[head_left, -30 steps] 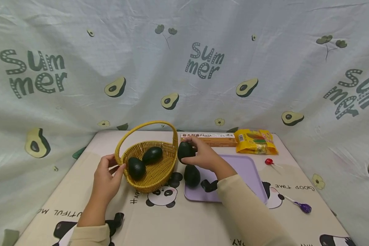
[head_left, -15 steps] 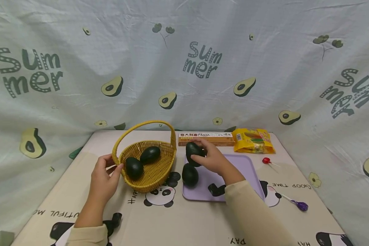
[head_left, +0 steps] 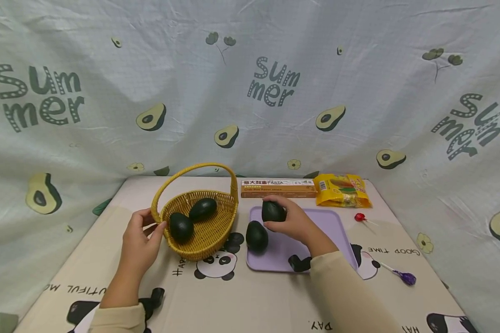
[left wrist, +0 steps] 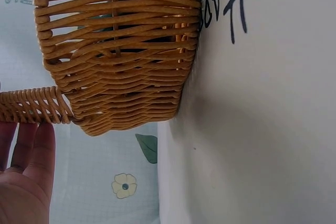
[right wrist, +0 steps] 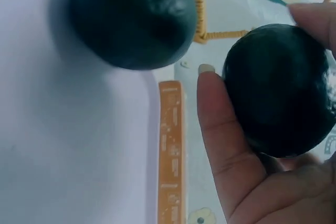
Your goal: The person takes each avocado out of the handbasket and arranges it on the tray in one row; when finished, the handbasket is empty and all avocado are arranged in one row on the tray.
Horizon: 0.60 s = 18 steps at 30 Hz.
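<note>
A yellow wicker basket stands left of centre with two dark green avocados inside, one avocado near its left side and another avocado behind. My left hand pinches the base of the basket's handle, as the left wrist view shows with fingers at the wrapped handle. Over the purple tray, my right hand grips a dark green avocado between thumb and fingers. One more avocado lies on the tray's left part, large in the right wrist view.
Behind the tray lie a pasta box and a yellow snack bag. To the right are a red lollipop and a purple lollipop. A hanging cloth closes off the table's back and sides.
My right hand has moved right, carrying its avocado from beside the basket's rim to over the tray. The left hand keeps its hold on the handle; the head view shifted slightly.
</note>
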Tool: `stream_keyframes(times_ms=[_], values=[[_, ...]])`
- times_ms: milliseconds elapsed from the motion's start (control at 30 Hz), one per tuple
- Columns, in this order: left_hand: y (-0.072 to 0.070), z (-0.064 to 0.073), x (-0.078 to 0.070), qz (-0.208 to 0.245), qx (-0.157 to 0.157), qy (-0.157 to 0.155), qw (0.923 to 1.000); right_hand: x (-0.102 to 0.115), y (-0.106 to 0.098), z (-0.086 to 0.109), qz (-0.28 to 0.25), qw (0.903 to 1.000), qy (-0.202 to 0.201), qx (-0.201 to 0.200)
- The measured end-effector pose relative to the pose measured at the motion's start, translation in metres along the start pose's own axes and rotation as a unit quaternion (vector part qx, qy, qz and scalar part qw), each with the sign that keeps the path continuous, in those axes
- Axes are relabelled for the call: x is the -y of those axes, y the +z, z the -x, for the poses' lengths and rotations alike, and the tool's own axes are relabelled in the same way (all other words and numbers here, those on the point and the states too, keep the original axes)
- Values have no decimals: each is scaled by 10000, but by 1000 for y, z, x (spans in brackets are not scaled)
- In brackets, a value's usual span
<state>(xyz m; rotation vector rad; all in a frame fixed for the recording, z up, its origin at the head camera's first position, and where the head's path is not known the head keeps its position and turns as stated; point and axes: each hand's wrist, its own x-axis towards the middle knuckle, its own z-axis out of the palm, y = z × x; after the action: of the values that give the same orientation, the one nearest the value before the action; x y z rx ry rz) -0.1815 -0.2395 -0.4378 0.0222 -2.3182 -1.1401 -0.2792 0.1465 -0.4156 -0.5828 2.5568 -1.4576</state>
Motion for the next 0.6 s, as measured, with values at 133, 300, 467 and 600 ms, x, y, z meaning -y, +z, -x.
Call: stream_keyframes(times_ms=[133,300,467,600], values=[[0,-1,0,42,12,-4,10000,-8,-2,2,199,9998,21,54],[0,-1,-1,-26,22,-46,10000,-14,-3,6,348,9990,264,-13],[1,0,0,-69,27,-58,10000,-20,-3,8,588,9966,575,-51],[1,0,-1,-70,22,-56,10000,-25,-1,11,758,9946,709,-22]])
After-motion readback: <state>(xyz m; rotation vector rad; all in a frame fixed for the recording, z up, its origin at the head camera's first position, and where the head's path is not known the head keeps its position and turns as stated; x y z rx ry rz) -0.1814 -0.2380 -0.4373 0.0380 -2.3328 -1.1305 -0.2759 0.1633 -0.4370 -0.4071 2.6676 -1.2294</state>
